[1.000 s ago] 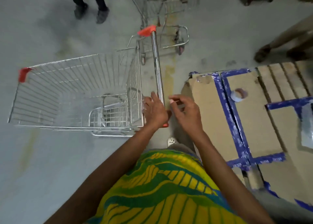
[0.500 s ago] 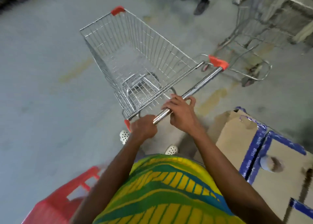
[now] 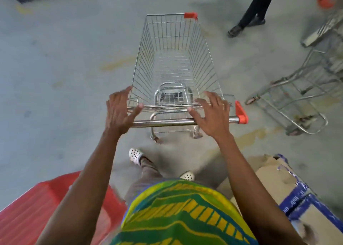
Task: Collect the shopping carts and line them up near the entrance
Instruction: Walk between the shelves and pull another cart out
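Note:
An empty wire shopping cart [image 3: 174, 63] with red corner caps stands straight ahead of me on the grey concrete floor, its basket pointing away. Its steel handle bar [image 3: 167, 123] runs crosswise in front of me. My left hand [image 3: 119, 111] lies over the bar's left end with fingers spread and the thumb on the basket's rear wire. My right hand [image 3: 211, 115] rests palm-down on the bar near its red right end cap, fingers spread too. Neither hand is wrapped around the bar.
A second cart [image 3: 304, 89] stands at the right, close to mine. Another cart's red handle [image 3: 324, 0] shows at the top right. A person's legs [image 3: 254, 9] stand beyond. A red plastic object [image 3: 37, 207] is at lower left, blue-taped cardboard [image 3: 289, 194] at lower right.
The cart has swung round from sideways to straight ahead of me. My hands, closed on the bar half a second ago, now lie spread apart at its two ends.

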The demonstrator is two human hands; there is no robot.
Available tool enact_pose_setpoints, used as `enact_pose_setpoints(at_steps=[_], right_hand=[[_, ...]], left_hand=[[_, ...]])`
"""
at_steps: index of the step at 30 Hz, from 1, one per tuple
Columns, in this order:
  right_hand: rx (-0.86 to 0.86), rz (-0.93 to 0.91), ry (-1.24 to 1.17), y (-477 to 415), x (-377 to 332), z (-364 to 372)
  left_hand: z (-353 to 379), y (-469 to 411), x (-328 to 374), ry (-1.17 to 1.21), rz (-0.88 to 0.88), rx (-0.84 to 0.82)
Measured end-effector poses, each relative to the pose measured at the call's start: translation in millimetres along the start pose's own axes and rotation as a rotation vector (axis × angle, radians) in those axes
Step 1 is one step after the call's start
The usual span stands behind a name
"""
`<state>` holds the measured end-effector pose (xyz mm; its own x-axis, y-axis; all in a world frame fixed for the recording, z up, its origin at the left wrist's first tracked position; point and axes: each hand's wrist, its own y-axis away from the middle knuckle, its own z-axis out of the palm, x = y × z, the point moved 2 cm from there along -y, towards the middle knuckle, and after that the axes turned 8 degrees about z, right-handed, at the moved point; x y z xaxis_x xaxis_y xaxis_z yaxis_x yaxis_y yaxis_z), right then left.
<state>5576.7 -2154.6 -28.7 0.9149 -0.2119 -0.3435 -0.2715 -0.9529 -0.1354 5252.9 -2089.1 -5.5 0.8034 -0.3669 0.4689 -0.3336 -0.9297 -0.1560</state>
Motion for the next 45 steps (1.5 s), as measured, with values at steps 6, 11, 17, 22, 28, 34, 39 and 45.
enact_pose_setpoints(at_steps=[6, 11, 17, 22, 28, 34, 39, 45], right_hand=[[-0.177, 0.258, 0.104, -22.2, -24.7, 16.3], [-0.175, 0.286, 0.127, -34.3, -55.7, 29.2], [-0.215, 0.368, 0.026, -51.9, -64.8, 35.6], [-0.224, 0.411, 0.036, -73.0, -53.5, 36.5], [-0.264, 0.438, 0.077, -94.3, -26.2, 30.4], [-0.254, 0.436, 0.087, -101.5, -12.3, 24.5], [-0.192, 0.442, 0.049, -96.5, -14.7, 22.0], [-0.194, 0.427, 0.061, -95.3, -12.5, 22.8]], left_hand=[[-4.4, -51.5, -54.9, -0.34, -0.135, -0.1], [-14.7, -88.1, -83.0, -0.313, -0.14, -0.205], [-19.5, -117.5, -86.6, -0.24, -0.204, -0.244], [-13.2, -134.9, -80.1, -0.199, -0.218, -0.221], [1.9, -144.9, -61.3, -0.215, -0.19, -0.239], [9.9, -143.8, -48.1, -0.233, -0.196, -0.25], [9.7, -143.0, -49.0, -0.219, -0.208, -0.237], [8.5, -139.7, -43.4, -0.211, -0.23, -0.233]])
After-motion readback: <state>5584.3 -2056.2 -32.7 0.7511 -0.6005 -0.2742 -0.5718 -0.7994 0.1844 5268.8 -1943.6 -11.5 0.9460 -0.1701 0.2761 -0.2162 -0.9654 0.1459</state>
